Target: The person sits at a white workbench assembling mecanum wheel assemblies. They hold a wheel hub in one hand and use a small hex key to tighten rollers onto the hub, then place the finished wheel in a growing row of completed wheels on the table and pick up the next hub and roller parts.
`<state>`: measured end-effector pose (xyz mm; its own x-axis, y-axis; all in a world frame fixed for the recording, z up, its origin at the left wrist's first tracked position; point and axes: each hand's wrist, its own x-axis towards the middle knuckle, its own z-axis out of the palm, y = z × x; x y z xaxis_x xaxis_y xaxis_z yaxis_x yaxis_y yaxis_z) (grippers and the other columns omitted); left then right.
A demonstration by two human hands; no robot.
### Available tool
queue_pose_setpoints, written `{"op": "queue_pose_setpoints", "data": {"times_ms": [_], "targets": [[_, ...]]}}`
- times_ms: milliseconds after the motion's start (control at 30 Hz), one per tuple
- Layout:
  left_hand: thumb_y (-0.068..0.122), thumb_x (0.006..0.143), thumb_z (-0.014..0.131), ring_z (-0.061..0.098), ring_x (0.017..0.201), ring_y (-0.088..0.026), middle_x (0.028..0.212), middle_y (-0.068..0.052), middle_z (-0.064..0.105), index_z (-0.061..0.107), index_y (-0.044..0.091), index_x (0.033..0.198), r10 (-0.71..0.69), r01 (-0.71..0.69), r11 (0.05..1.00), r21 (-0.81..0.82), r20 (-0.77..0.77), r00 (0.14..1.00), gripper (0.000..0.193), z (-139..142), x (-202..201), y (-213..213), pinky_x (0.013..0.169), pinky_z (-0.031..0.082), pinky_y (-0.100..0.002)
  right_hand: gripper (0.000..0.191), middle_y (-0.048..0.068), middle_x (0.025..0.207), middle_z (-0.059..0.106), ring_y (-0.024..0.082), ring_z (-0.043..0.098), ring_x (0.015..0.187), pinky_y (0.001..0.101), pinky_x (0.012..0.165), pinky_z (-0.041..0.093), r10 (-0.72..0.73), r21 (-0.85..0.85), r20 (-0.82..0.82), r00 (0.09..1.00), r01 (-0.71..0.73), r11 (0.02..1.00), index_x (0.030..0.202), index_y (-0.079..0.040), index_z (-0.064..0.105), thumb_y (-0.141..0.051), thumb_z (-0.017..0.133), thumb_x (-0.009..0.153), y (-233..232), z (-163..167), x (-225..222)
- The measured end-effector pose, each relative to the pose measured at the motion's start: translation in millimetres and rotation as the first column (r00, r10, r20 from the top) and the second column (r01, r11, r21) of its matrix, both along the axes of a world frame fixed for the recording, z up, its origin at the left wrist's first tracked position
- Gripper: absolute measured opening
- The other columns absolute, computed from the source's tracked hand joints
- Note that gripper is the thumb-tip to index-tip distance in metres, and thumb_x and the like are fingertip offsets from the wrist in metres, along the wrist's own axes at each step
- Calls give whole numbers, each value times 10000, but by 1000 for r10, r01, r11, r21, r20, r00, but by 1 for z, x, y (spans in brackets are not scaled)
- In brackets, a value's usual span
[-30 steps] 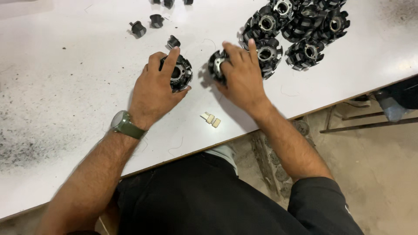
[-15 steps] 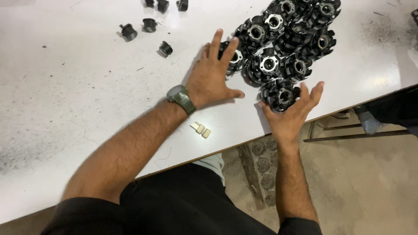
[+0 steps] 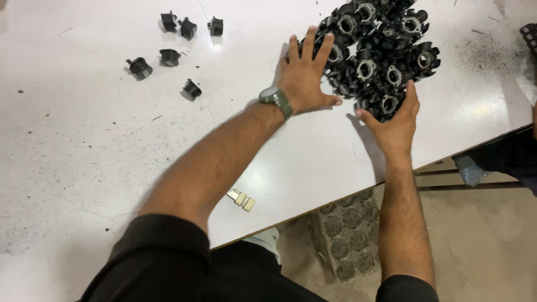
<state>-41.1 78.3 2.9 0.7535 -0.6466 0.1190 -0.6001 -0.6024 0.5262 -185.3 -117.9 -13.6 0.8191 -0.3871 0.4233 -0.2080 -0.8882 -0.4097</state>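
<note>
Roughly a dozen black finned parts [image 3: 380, 56] sit heaped at 1 o'clock on the white table [image 3: 84, 128], six small black caps [image 3: 170, 42] scattered at 11. Both hands, left [image 3: 305, 75] and right [image 3: 394, 120], lie spread open and flat against the heap's edge, gripping nothing.

Six small black bushings [image 3: 169, 56] scattered far left on white table [image 3: 84, 140]; small metal clip [image 3: 241, 199] near front edge.

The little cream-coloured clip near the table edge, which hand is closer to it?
Left. The left hand lies up-table from the little cream-coloured clip, by the pile of black round parts; the right hand is farther right.
</note>
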Motion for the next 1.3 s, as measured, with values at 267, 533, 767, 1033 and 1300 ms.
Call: {"op": "queue_pose_setpoints", "data": {"times_ms": [267, 533, 767, 1033, 1300], "targets": [[314, 942, 624, 546, 1174, -343, 1375, -244, 480, 278, 66, 1555, -231, 235, 971, -36, 91, 969, 747, 29, -20, 40, 957, 499, -492, 1163, 371, 1629, 230, 528, 293, 1493, 625, 1201, 270, 4, -451, 188, 982, 83, 888, 1612, 59, 204, -495, 937, 898, -16, 23, 12], [142, 857, 621, 563, 967, -261, 1113, -143, 609, 650, -15, 1195, -464, 421, 884, 205, 265, 845, 374, -29, -144, 216, 749, 484, -394, 1015, 339, 1577, 341, 495, 301, 1490, 602, 1195, 297, -8, 38, -274, 962, 19, 999, 1587, 59, 288, -568, 699, 903, 3, -36, -51], [138, 848, 706, 547, 1243, -327, 1186, -141, 630, 678, 58, 992, -156, 191, 978, -78, 322, 934, 166, -21, -201, 271, 1041, 449, -523, 1190, 333, 1634, 118, 460, 63, 1533, 601, 1204, 91, 321, -51, -501, 804, -398, 916, 1575, 70, 168, -700, 656, 810, 127, -46, -30], [86, 880, 736, 655, 1235, -291, 1214, -125, 671, 594, 66, 999, 580, -479, 771, -420, 154, 800, 187, -17, -309, 476, 1018, 553, -401, 1110, 324, 1669, 33, 425, -32, 1557, 569, 1247, 31, 608, -117, -574, 548, -790, 602, 1597, 74, 65, -748, 446, 954, 333, -46, 17], [80, 1179, 645, 642, 1053, -159, 1237, -144, 640, 567, 6, 1207, 856, -679, 379, -628, -40, 515, 110, -28, -385, 538, 955, 542, -255, 944, 276, 1664, 324, 422, 264, 1611, 570, 1335, 228, 961, 133, -137, -242, -965, -224, 1548, -23, 423, -720, 486, 914, 482, -18, -136]]}}
